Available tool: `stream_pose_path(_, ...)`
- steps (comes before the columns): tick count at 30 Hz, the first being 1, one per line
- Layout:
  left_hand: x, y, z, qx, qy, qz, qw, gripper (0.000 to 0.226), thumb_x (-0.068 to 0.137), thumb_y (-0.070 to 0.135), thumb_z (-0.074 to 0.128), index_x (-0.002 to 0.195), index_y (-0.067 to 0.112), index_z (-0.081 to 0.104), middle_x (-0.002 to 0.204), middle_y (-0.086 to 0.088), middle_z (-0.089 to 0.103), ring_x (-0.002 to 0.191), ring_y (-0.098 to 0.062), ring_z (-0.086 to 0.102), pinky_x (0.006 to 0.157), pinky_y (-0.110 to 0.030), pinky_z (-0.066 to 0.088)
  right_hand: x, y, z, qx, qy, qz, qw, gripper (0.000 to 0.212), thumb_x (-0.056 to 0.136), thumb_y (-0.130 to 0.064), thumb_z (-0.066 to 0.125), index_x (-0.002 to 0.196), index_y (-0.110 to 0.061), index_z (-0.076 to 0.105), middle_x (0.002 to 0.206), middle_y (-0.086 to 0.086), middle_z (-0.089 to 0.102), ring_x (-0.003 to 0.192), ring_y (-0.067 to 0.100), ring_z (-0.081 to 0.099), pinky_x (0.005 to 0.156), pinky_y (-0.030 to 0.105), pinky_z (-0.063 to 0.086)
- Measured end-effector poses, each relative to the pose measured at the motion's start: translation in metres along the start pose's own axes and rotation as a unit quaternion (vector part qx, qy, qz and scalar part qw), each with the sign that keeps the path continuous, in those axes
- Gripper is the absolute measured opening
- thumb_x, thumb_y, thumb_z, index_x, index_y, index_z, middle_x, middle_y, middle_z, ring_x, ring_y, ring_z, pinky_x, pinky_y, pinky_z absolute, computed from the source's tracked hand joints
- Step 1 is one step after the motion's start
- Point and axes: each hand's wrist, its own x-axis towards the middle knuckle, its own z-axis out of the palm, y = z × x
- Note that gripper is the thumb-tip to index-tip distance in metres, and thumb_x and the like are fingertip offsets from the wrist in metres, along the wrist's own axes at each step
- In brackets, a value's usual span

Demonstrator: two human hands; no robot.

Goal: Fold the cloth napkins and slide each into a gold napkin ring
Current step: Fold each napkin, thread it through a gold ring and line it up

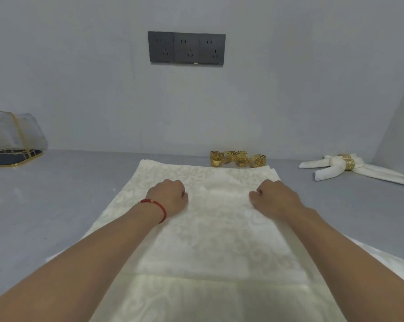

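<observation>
A cream patterned cloth napkin (pixel 210 233) lies spread on the grey table in front of me, with a layer folded over its middle. My left hand (pixel 170 196), with a red string at the wrist, and my right hand (pixel 274 197) rest on the napkin's far part. Both have their fingers curled at the far edge of the folded layer. Several gold napkin rings (pixel 238 159) stand in a cluster just beyond the napkin's far edge, by the wall. At the far right lies a folded white napkin (pixel 331 169) held in a gold ring (pixel 348 161).
A grey wall with a dark three-socket panel (pixel 186 48) rises right behind the table. At the far left sits a translucent cover over a dark gold-trimmed mat (pixel 12 145). A side wall closes the right end. More white cloth (pixel 387 263) shows under my right forearm.
</observation>
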Motion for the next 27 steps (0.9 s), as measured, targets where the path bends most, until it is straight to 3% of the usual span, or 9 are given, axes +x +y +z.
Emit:
stream_pose_path(4,0.024,0.0,0.018,0.004,0.029,-0.018,0.999,0.02,0.093,0.031,0.044,0.085,0.018,0.055,0.083,0.0,0.053,0.074,-0.022,0.05,0.066,-0.03,0.041,0.025,-0.002,0.012,-0.091,0.035,-0.022,0.995,0.025,0.097,-0.037,0.044,0.084,-0.017,0.052,0.09,0.004,0.058,0.08,0.027,0.055,0.072,0.033,0.044)
stream_pose_path(9,0.034,-0.008,0.032,-0.013,0.062,-0.015,0.998,0.016,0.09,0.031,0.047,0.089,0.021,0.06,0.093,0.003,0.058,0.09,-0.022,0.054,0.07,-0.031,0.042,0.037,0.003,0.024,-0.111,0.038,-0.029,0.993,0.027,0.097,-0.038,0.047,0.095,-0.015,0.061,0.093,0.005,0.059,0.082,0.028,0.053,0.072,0.033,0.041)
stream_pose_path(17,0.043,-0.005,0.035,-0.049,0.061,-0.064,0.995,0.016,0.086,0.036,0.051,0.092,0.025,0.059,0.093,0.005,0.059,0.088,-0.021,0.056,0.071,-0.031,0.045,0.04,0.0,0.028,-0.143,0.06,-0.015,0.988,0.025,0.101,-0.035,0.043,0.085,-0.017,0.047,0.094,0.003,0.057,0.082,0.027,0.049,0.071,0.033,0.038)
stream_pose_path(21,0.048,-0.003,0.036,-0.042,0.053,-0.072,0.995,0.019,0.087,0.041,0.05,0.092,0.024,0.056,0.092,0.004,0.059,0.085,-0.022,0.057,0.069,-0.032,0.045,0.043,0.001,0.028,-0.156,0.06,0.004,0.986,0.035,0.101,-0.035,0.042,0.071,-0.019,0.035,0.079,-0.001,0.046,0.078,0.025,0.049,0.07,0.032,0.037)
stream_pose_path(25,0.049,0.001,0.038,-0.016,0.039,-0.079,0.996,0.028,0.089,0.046,0.045,0.096,0.021,0.054,0.093,0.002,0.059,0.089,-0.023,0.056,0.073,-0.034,0.045,0.046,0.001,0.036,-0.177,0.08,0.021,0.981,0.037,0.103,-0.034,0.041,0.07,-0.02,0.036,0.072,-0.005,0.042,0.071,0.02,0.047,0.058,0.028,0.028)
stream_pose_path(27,0.051,0.004,0.039,0.0,0.03,-0.083,0.996,0.031,0.09,0.047,0.041,0.101,0.02,0.053,0.097,0.001,0.059,0.093,-0.024,0.055,0.078,-0.036,0.045,0.047,0.001,0.04,-0.181,0.09,0.019,0.979,0.034,0.105,-0.037,0.041,0.076,-0.018,0.039,0.074,-0.006,0.043,0.074,0.02,0.05,0.06,0.029,0.029)
